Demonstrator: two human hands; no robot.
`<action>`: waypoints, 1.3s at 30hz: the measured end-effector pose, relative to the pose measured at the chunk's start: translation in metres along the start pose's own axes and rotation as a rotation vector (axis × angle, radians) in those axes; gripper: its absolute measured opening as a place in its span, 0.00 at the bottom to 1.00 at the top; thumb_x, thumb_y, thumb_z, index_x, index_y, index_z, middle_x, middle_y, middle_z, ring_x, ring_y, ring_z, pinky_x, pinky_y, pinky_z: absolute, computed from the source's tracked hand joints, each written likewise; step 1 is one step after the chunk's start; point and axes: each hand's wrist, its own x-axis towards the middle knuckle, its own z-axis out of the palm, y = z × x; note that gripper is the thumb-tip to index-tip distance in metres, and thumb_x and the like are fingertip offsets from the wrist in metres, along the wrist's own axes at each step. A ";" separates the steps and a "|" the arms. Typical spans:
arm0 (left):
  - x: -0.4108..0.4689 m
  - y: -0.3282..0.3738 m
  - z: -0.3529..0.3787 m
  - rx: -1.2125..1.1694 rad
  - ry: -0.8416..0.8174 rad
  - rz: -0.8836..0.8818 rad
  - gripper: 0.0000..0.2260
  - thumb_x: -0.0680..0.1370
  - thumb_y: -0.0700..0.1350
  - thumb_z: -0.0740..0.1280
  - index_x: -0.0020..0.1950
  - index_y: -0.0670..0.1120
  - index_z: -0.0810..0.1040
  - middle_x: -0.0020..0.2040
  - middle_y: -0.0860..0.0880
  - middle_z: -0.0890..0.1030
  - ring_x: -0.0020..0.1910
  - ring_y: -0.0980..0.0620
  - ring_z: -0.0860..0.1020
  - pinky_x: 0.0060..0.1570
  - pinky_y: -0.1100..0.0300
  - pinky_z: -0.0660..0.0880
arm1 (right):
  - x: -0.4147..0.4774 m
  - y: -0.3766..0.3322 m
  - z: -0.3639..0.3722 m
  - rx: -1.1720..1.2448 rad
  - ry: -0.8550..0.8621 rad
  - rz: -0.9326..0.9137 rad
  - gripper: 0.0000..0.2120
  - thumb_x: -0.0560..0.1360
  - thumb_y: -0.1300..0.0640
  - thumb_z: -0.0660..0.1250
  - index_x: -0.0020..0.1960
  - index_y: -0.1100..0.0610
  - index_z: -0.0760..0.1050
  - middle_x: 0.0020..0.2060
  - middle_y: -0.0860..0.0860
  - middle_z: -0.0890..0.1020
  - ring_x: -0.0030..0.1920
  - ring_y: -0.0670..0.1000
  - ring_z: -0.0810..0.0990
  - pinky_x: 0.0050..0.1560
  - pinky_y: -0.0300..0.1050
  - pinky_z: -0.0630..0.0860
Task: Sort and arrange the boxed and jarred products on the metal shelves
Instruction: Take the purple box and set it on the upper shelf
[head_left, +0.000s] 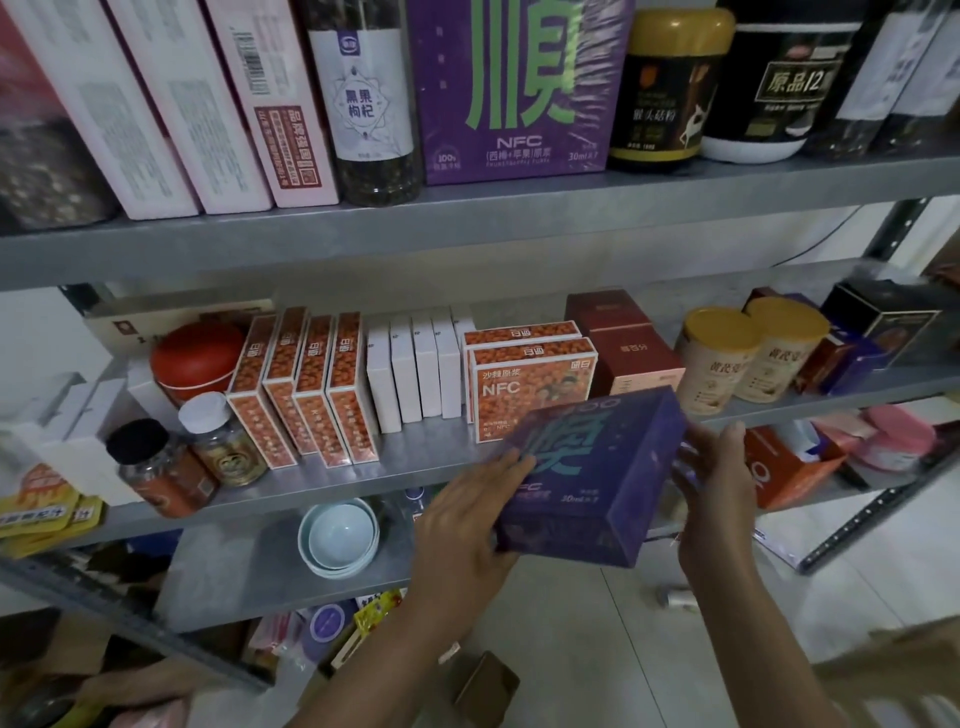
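I held the purple NFC juice box (597, 478) tilted between both hands, off the front edge of the middle shelf (415, 457). My left hand (462, 525) clasped its near-left corner with fingers across the printed face. My right hand (719, 493) gripped the right side, probably to steady it for shelving. Just beyond my fingers stood the orange NFC boxes (530, 384), and a matching purple carton (519, 88) stood well above.

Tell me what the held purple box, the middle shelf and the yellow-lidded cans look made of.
Purple box: printed cardboard, possibly film-wrapped, judging by its crisp folded edges and slight sheen.
Shelf: dull grey metal, perhaps galvanised, with a mottled surface and a thin bent front lip.
Cans: probably paperboard bodies with matte printed labels and yellow plastic lids, though this is hard to confirm.
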 end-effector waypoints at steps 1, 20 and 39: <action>-0.001 0.002 -0.001 -0.068 -0.014 -0.042 0.30 0.65 0.48 0.76 0.66 0.47 0.75 0.60 0.43 0.82 0.56 0.43 0.82 0.53 0.47 0.80 | 0.008 -0.001 0.005 0.077 -0.035 -0.032 0.23 0.83 0.42 0.48 0.48 0.49 0.80 0.42 0.42 0.85 0.55 0.50 0.81 0.56 0.48 0.76; 0.057 0.031 -0.035 -0.258 -0.378 -0.373 0.36 0.66 0.75 0.62 0.71 0.64 0.58 0.58 0.68 0.70 0.55 0.63 0.74 0.48 0.69 0.75 | 0.010 -0.045 0.077 -0.396 -0.182 -0.752 0.39 0.75 0.31 0.45 0.28 0.62 0.73 0.25 0.58 0.76 0.29 0.62 0.77 0.36 0.60 0.75; 0.083 -0.002 -0.048 -0.965 -0.115 -1.003 0.26 0.65 0.63 0.68 0.56 0.48 0.79 0.47 0.48 0.86 0.46 0.50 0.85 0.41 0.58 0.79 | 0.008 -0.043 0.042 0.155 -0.805 0.083 0.39 0.59 0.52 0.78 0.68 0.56 0.69 0.55 0.57 0.82 0.50 0.58 0.84 0.42 0.51 0.83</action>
